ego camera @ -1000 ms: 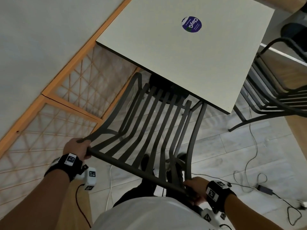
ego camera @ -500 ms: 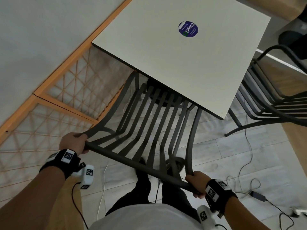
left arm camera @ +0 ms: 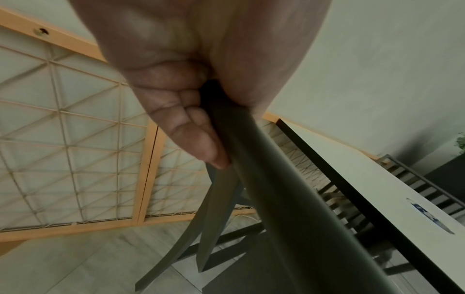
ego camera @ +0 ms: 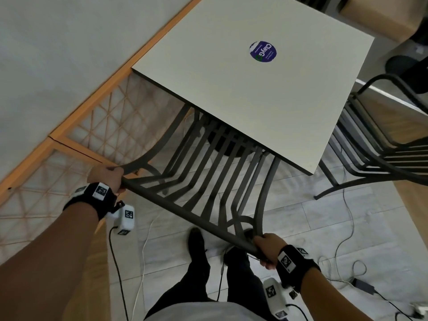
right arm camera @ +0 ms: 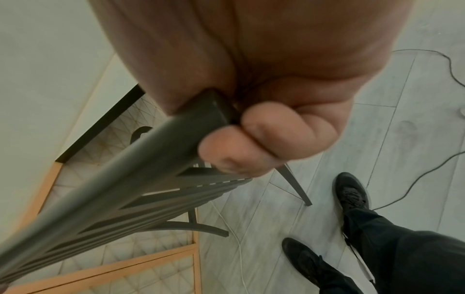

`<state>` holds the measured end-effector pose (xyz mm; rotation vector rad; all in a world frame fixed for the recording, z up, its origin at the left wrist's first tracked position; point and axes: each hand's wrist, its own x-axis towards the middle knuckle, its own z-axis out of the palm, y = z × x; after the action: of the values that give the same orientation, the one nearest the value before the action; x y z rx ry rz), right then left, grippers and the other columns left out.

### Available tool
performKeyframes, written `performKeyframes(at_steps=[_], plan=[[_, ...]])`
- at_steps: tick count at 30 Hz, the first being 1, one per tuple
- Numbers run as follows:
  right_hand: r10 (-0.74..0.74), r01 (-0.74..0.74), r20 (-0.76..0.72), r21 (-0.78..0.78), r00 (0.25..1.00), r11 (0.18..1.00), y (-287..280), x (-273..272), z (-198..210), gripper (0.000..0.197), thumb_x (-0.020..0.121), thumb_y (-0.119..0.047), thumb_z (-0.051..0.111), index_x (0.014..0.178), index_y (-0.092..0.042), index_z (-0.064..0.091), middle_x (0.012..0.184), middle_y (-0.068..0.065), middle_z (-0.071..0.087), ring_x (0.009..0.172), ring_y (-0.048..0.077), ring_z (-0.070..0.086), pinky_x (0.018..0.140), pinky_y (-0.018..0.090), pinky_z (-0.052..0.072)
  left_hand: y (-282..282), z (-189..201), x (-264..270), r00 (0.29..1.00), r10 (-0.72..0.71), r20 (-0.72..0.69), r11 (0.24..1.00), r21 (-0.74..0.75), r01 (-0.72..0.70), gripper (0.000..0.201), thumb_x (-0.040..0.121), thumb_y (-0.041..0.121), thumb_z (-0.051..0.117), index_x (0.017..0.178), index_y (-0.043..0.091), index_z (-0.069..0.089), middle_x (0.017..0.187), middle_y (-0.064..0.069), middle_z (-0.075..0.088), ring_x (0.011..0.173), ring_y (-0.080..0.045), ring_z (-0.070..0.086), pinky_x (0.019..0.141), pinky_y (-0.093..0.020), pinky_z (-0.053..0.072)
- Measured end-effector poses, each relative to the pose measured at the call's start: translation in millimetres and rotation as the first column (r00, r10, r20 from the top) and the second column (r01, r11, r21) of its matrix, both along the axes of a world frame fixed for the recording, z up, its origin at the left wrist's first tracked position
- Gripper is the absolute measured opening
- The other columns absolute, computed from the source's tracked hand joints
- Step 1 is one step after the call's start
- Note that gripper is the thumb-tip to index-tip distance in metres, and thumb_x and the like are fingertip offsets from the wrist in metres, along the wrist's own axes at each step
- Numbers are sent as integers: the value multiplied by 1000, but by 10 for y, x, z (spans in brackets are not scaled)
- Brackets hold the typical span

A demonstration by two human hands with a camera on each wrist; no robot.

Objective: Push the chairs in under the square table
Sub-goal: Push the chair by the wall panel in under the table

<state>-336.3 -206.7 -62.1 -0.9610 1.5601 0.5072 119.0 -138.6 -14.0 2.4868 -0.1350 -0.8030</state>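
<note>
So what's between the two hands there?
Only the chair's top rail, in the head view: the left hand grips one end, the right hand the other, with slats running toward the square table.

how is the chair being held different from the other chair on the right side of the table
The held chair is gripped at its top rail by the left hand and the right hand; the right-side chair is untouched. The held chair's seat front is already under the square table; the right-side chair stands beside the table's edge, its seat in view. Both are dark metal with slatted seats and backs.
</note>
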Motion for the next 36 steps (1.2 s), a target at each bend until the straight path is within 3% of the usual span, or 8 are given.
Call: performKeyframes(at_steps=[7, 10, 14, 18, 22, 25, 30, 36], plan=[[-15, 14, -10, -40, 1000, 999, -290, 229, -71, 35, 90, -26, 51, 97, 4, 66, 55, 16, 61, 47, 28, 53, 42, 25, 41, -277, -255, 352, 994, 57, -92, 997, -43, -61, 13, 95, 17, 63, 98, 7, 56, 94, -25, 64, 66, -33, 65, 75, -63, 61], [6, -8, -30, -61, 1000, 998, -429, 310, -58, 33, 90, -27, 52, 85, 3, 64, 47, 14, 59, 40, 25, 49, 41, 25, 40, -406, -224, 373, 995, 54, -82, 996, -64, -59, 14, 96, 16, 63, 100, 5, 56, 88, -22, 64, 64, -32, 66, 77, -58, 62], [17, -22, -55, -86, 998, 996, -587, 409, -64, 36, 90, -30, 49, 74, 0, 62, 48, 15, 61, 37, 25, 49, 42, 24, 42, -540, -150, 397, 996, -12, -84, 993, -118, 2, 45, 92, 21, 71, 130, 5, 52, 111, -21, 63, 69, -31, 68, 58, -40, 66], [-2, -4, -61, -95, 998, 995, -650, 529, -116, 36, 89, -31, 50, 74, 0, 61, 48, 15, 61, 38, 25, 50, 43, 25, 43, -628, -142, 464, 995, -99, -20, 988, -125, 96, 75, 89, 29, 73, 151, 13, 33, 128, -14, 58, 79, -24, 68, 79, -42, 63], [-29, 19, -83, -116, 996, 993, -695, 587, -140, 39, 91, -32, 50, 76, 2, 63, 46, 14, 59, 35, 24, 48, 42, 25, 42, -740, -81, 447, 985, -169, 31, 983, -60, 171, 71, 93, 23, 70, 151, 6, 32, 130, -15, 58, 91, -25, 57, 58, -23, 49], [-31, 19, -102, -122, 994, 992, -739, 602, -146, 38, 92, -30, 49, 77, 3, 63, 47, 15, 58, 32, 24, 48, 41, 24, 40, -803, -84, 444, 985, -170, 31, 985, -25, 171, 73, 92, 22, 71, 152, 7, 32, 130, -16, 59, 89, -23, 56, 50, -20, 44], [-5, -6, -111, -96, 994, 995, -783, 630, -127, 33, 91, -29, 50, 84, 1, 63, 58, 17, 63, 41, 27, 57, 48, 28, 44, -802, -237, 539, 995, -93, 25, 995, -19, 94, 72, 85, 27, 76, 145, 12, 39, 123, -18, 66, 79, -24, 71, 66, -37, 64], [112, -114, -37, -69, 993, 991, -847, 427, 60, 48, 94, -48, 51, 90, -3, 68, 60, 13, 71, 45, 27, 62, 49, 28, 51, -652, -219, 415, 994, -80, 76, 997, 6, 79, 68, 72, 50, 73, 126, 15, 54, 102, -14, 72, 78, -34, 74, 75, -51, 64]])
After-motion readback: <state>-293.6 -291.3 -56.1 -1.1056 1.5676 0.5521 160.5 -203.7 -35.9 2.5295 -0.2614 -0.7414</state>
